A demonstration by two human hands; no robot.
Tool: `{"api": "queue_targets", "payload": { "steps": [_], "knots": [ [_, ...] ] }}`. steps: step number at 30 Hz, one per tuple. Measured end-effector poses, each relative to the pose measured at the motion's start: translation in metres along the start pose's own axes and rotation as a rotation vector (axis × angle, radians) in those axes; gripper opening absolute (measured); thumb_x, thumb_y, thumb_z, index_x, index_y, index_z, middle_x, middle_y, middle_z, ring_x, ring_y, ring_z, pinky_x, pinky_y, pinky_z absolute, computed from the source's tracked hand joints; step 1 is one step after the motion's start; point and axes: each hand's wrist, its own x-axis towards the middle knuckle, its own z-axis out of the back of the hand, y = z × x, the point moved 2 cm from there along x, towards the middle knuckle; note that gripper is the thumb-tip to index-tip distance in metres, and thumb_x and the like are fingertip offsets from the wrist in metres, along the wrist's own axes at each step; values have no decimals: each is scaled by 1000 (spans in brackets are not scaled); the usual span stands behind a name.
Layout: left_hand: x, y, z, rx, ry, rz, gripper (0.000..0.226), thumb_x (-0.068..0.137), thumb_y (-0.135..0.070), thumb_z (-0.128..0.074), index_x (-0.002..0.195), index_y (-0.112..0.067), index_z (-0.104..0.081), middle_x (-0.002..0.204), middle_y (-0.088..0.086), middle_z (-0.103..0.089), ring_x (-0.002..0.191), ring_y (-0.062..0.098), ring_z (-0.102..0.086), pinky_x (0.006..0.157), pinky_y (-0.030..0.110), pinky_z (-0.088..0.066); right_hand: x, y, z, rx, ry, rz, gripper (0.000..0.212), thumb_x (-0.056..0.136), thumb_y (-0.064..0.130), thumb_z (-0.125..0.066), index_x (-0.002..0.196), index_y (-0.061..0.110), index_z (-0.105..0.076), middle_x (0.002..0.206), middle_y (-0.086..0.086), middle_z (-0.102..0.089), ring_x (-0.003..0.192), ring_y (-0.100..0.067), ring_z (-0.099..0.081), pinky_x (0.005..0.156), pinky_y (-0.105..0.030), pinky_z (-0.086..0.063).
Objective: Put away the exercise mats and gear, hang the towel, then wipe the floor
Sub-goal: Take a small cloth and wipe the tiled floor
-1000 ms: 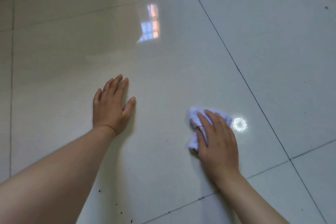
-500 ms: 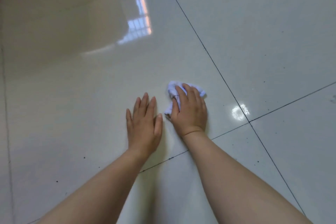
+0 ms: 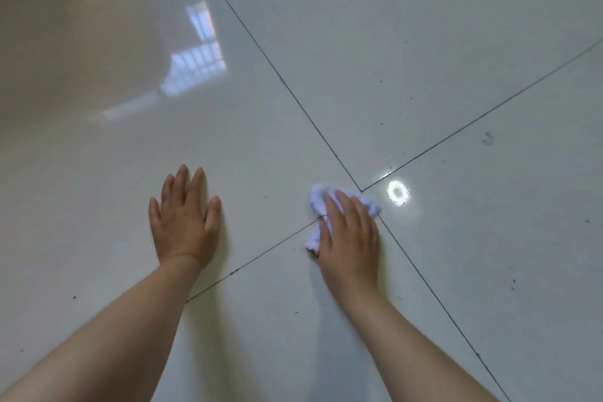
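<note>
A small crumpled white cloth [image 3: 316, 204] lies on the glossy pale tiled floor [image 3: 424, 59], right at the crossing of two dark grout lines. My right hand [image 3: 350, 238] lies flat on top of it with straight fingers, pressing it to the tiles; most of the cloth is hidden under the palm. To the left, my left hand [image 3: 184, 222] rests flat on the bare floor with fingers spread, about a hand's width from the cloth.
Dark specks and small smudges [image 3: 488, 139] dot the tiles, mostly to the right and near me. A bright ring of reflected light [image 3: 397, 192] sits just right of the cloth. A window reflection [image 3: 195, 55] shines at upper left.
My right hand has slid the cloth to the right, away from my left hand, onto the grout crossing. My left hand stays planted on the floor.
</note>
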Motion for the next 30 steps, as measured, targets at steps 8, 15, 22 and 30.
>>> {"api": "queue_targets", "payload": {
  "steps": [8,15,22,30],
  "knots": [
    [-5,-104,-6,-122,99,-363,62,87,-45,-21,145,-26,-25,156,-4,-15,144,17,-9,115,42,-6,8,-52,21,-12,-101,-171,40,92,28,-35,121,12,-57,129,-3,-56,121,-25,-50,98,-35,-36],
    [-1,-144,-38,61,87,-344,59,87,-52,-16,145,-39,-17,157,-11,-8,143,10,-4,115,43,0,85,-70,13,6,-179,-214,40,92,28,-35,118,10,-59,129,-7,-56,120,-28,-50,99,-37,-37],
    [0,-146,-37,50,93,-335,58,87,-51,-20,143,-39,-25,156,-11,-13,142,9,-8,114,43,-2,133,-43,1,108,7,82,43,89,34,-40,122,14,-59,128,-4,-58,121,-27,-48,97,-39,-37],
    [1,-147,-37,34,88,-335,57,87,-51,-20,143,-41,-22,156,-12,-13,142,9,-6,114,41,0,77,-89,27,12,-126,-147,37,91,26,-40,121,13,-59,126,-4,-58,117,-25,-52,94,-37,-39]
  ]
}}
